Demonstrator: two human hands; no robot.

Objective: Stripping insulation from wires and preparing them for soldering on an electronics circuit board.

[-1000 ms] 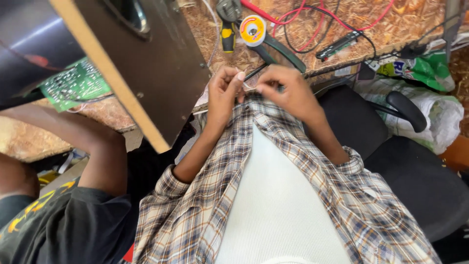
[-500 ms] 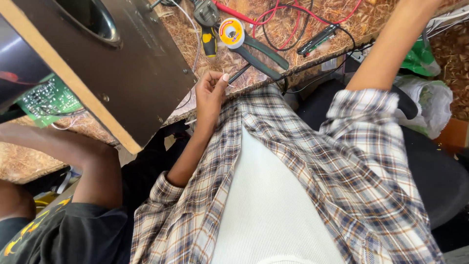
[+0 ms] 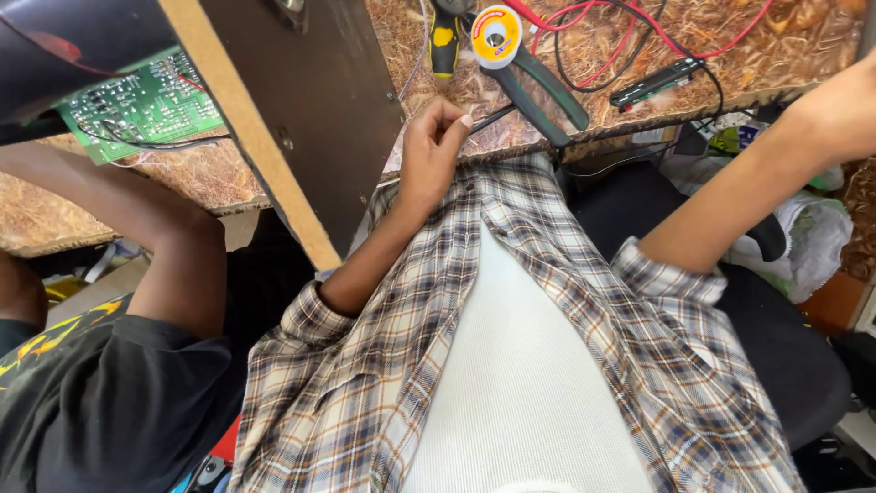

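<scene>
Beside the yellow-labelled solder spool [image 3: 495,35], left fingers [image 3: 449,123] pinch a dark cable [image 3: 493,117]; right fingers unseen.

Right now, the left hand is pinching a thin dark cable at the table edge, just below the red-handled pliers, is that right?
Not quite: in the head view the pliers have dark green handles, not red. The left hand does pinch the thin dark cable at the table edge.

Chipboard bench [image 3: 748,68]: pliers [image 3: 538,82], solder spool [image 3: 495,35], red wires [image 3: 630,27], circuit board [image 3: 141,105].
</scene>
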